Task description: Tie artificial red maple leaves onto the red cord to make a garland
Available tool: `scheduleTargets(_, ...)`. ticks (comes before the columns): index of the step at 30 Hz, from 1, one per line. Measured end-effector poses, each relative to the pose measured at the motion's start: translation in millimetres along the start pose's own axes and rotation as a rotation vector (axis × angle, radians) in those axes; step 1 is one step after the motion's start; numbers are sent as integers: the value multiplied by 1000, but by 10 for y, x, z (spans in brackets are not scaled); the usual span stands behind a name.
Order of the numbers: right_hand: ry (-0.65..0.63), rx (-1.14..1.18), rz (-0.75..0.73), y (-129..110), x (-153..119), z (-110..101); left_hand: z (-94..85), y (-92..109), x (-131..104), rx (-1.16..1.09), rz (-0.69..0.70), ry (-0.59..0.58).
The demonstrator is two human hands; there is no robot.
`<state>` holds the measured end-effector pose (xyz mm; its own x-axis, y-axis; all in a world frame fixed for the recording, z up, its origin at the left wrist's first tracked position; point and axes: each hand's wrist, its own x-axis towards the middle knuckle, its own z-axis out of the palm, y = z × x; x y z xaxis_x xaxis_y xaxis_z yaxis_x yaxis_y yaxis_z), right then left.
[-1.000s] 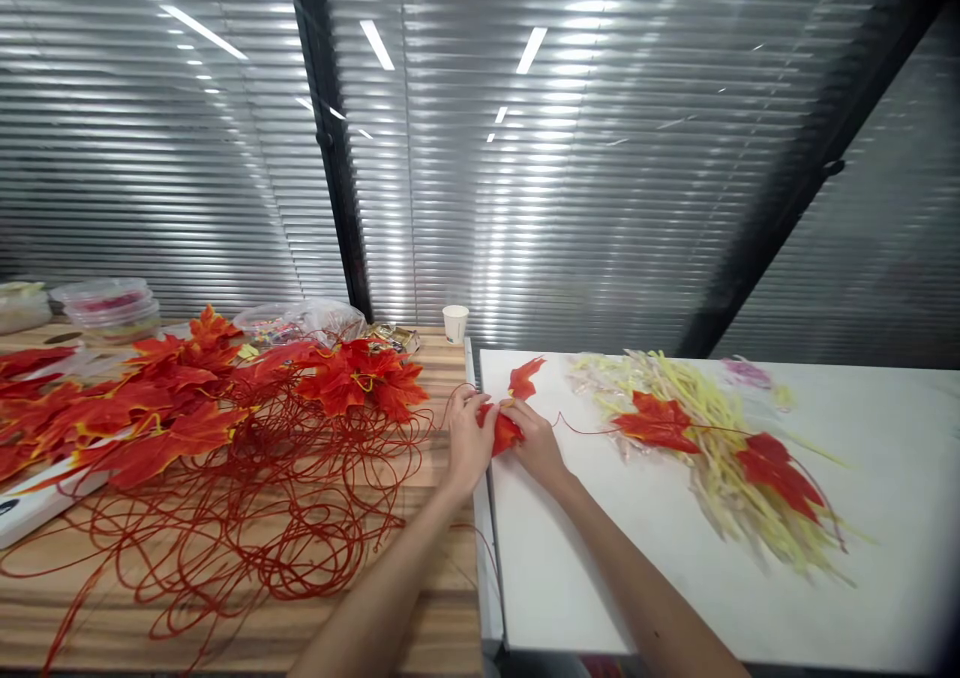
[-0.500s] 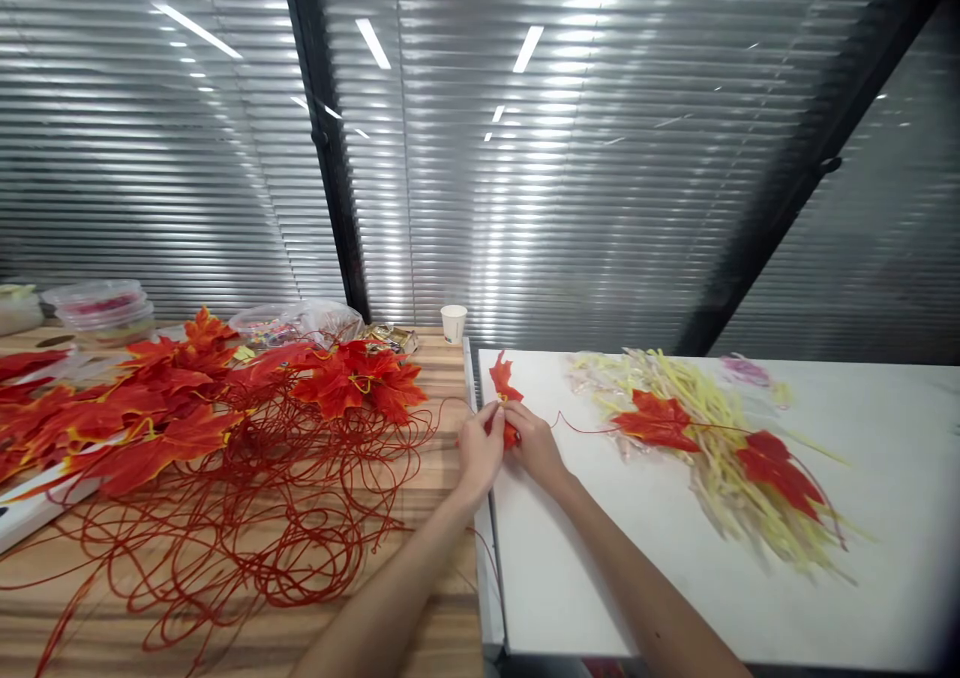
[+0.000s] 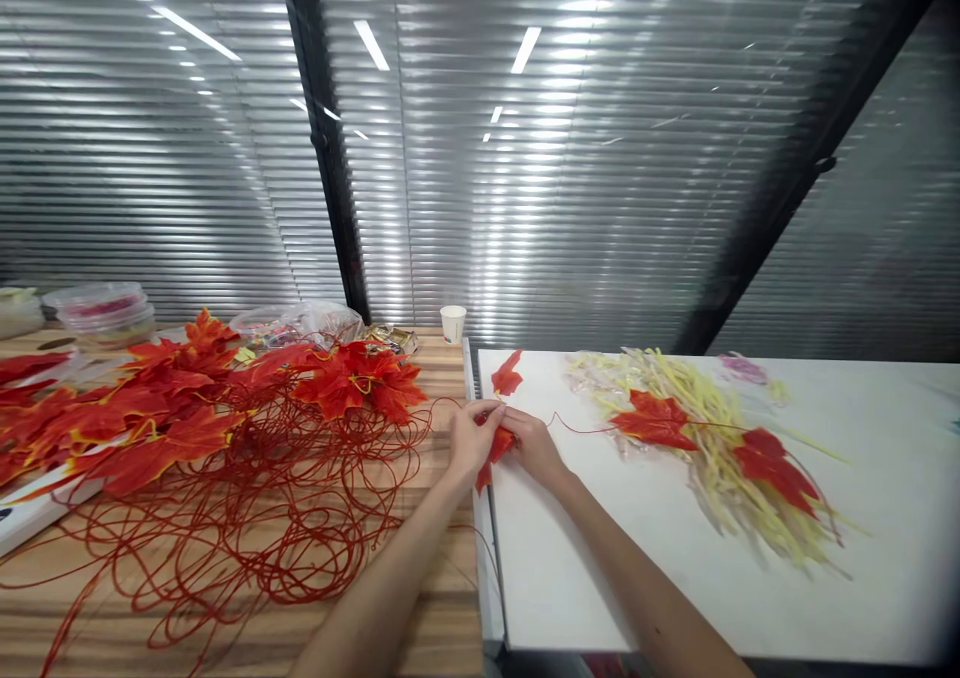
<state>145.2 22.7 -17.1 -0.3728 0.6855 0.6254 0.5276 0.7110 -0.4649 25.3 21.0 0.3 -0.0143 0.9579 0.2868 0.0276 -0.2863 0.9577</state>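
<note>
My left hand point(image 3: 472, 438) and my right hand point(image 3: 531, 442) meet over the seam between the wooden table and the white board, fingertips pinched together. Between them hangs a red leaf point(image 3: 496, 446), partly hidden by the fingers. Another small red leaf point(image 3: 508, 374) shows just beyond the fingertips. A thin red cord point(image 3: 577, 429) runs from near my right hand to a red leaf point(image 3: 654, 420) lying on yellow strands, and on towards a second one point(image 3: 776, 470). What exactly each set of fingertips grips is too small to tell.
Left of my hands, a tangle of red cord point(image 3: 300, 518) and a pile of red-orange leaves point(image 3: 172, 388) cover the wooden table point(image 3: 435, 598). Clear tubs point(image 3: 105, 313) and a paper cup point(image 3: 453, 324) stand behind. Yellow strands point(image 3: 720, 488) lie on the white board point(image 3: 555, 578).
The leaf between my hands has turned and shows more, hanging lower towards me. The small leaf beyond the fingertips has changed its angle. My left hand has shifted slightly left.
</note>
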Motion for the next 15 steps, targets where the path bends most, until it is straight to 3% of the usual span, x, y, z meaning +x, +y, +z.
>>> scheduleTargets(5,85,-27,25,5,11,-7,-17,125,32,-219,-66,139)
scheduleTargets(8,185,-14,95,48,22,-21,-47,133,60,-172,-17,215)
scheduleTargets(11,262,32,168,72,36,-37,-56,49,66,-35,18,180)
scheduleTargets(15,248,94,148,39,50,-55,-34,-43,33,75,36,133)
